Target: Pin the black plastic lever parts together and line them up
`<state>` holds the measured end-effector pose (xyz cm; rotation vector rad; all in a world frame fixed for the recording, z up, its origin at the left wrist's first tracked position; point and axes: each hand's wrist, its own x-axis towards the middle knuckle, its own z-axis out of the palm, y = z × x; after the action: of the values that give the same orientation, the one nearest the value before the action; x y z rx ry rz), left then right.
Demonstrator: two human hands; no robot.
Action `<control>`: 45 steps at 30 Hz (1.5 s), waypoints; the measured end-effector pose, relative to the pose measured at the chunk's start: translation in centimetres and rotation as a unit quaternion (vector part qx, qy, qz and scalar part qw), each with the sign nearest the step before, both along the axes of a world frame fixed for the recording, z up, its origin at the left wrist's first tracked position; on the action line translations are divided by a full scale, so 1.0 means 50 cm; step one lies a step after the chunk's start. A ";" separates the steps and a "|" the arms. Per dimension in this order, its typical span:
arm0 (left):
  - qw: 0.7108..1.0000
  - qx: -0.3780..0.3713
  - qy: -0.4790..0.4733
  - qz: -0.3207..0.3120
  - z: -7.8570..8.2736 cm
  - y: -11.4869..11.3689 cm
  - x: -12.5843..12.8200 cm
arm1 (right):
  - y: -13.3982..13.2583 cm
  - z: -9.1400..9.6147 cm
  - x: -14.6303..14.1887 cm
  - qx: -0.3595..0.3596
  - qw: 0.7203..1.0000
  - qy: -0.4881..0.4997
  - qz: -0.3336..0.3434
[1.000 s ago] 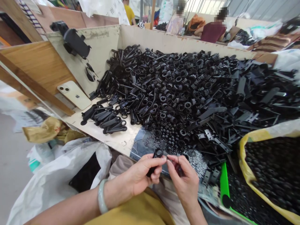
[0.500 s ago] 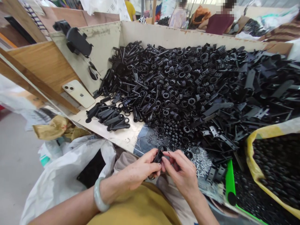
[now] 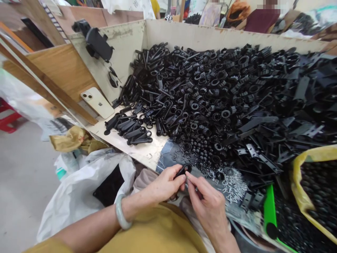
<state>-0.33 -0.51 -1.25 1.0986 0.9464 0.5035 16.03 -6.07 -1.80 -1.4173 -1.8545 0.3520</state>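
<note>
We look down on a person's two bare hands at the near edge of a white-painted wooden bin (image 3: 210,35). The left hand (image 3: 164,184), with a pale green jade bangle (image 3: 120,212) on its wrist, is closed, its fingers curled round a small black plastic part (image 3: 182,170) whose ring end stands clear above the thumb. The right hand (image 3: 209,207) is half closed, with its thumb and forefinger pinched together just beside that ring. Whether they hold some tiny piece we cannot tell, as the fingertips hide it.

The black plastic part is held in the air, close in front of a scrap of blue denim (image 3: 168,158) and a loose heap of small silver pins (image 3: 234,186). Beyond them spreads a great mound of black plastic rings, levers and brackets (image 3: 200,95).

We judge the main risk to be a slip. Sweaty fingers or too light a pinch could let a small piece fall among the pins or the black mound, where black on black would be hard to find. Pressing too hard could make the plastic snap or spring from the fingers. A careless sweep of the wrist could also scatter the pins towards the yellow-lined sack of round black parts (image 3: 316,186).
</note>
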 end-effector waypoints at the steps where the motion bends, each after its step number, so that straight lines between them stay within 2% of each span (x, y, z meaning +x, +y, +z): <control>1: 1.000 0.014 0.015 -0.008 -0.005 0.003 -0.003 | -0.001 -0.001 0.000 0.005 1.000 -0.024 0.002; 4: 0.998 0.045 0.047 -0.009 -0.023 0.008 -0.010 | -0.002 -0.003 0.004 0.018 0.996 -0.085 0.006; 8: 0.997 0.058 0.044 0.016 -0.036 0.008 -0.010 | 0.001 0.000 0.006 0.002 0.992 -0.126 0.012; 11: 0.997 0.062 0.028 0.026 -0.037 0.009 -0.008 | 0.003 0.009 0.007 -0.037 0.993 -0.110 0.022; 16: 0.998 0.040 0.001 0.046 -0.036 0.013 -0.008 | 0.003 0.030 0.026 -0.098 0.994 -0.025 0.042; 19: 0.998 0.012 -0.006 0.057 -0.035 0.013 -0.007 | -0.001 0.027 0.041 -0.077 0.997 -0.005 0.017; 27: 0.997 -0.011 -0.010 0.070 -0.033 0.012 -0.003 | 0.003 -0.004 0.025 -0.035 0.996 -0.076 0.009; 33: 0.997 -0.034 -0.024 0.069 -0.030 0.010 -0.001 | 0.009 -0.008 0.018 -0.055 0.995 -0.087 0.016; 39: 0.998 -0.027 -0.030 0.056 -0.033 0.008 0.000 | 0.011 -0.007 0.018 -0.114 0.993 -0.004 0.031; 45: 0.998 0.000 -0.028 0.054 -0.035 0.008 -0.001 | 0.020 -0.003 0.016 -0.190 0.976 0.097 0.046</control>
<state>-0.39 -0.12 -2.98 1.0317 0.9610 0.6187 16.83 -5.08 -1.93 -1.4839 -1.7561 0.8991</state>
